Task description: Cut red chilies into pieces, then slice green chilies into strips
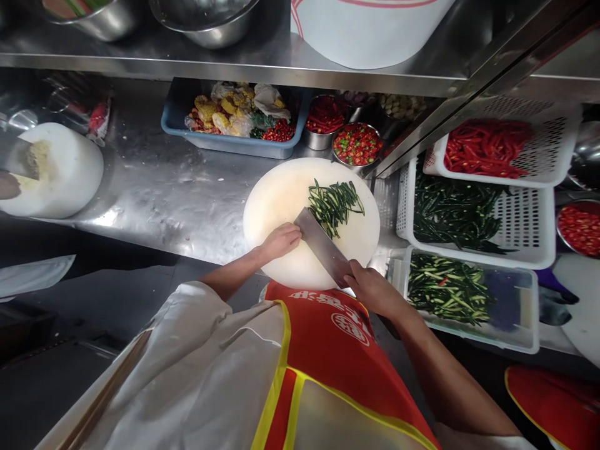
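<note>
A cleaver (323, 247) lies slantwise over the round white cutting board (272, 194), its handle in the grip of my right hand (372, 289). Against the far side of the blade rests a pile of green pepper strips (335, 206). My left hand (282, 240) is on the board at the left, fingers drawn together and curled, the fingertips right by the blade's far end. Whatever those fingers may hold is hidden.
Behind the board stand a blue tub (244, 147) of bagged ingredients and bowls of chopped red chillies (359, 145). White baskets (529, 219) and a clear tub (510, 337) of peppers line the right. A co-worker's hand (8, 185) is at another board (79, 169). A shelf edge (234, 70) overhangs.
</note>
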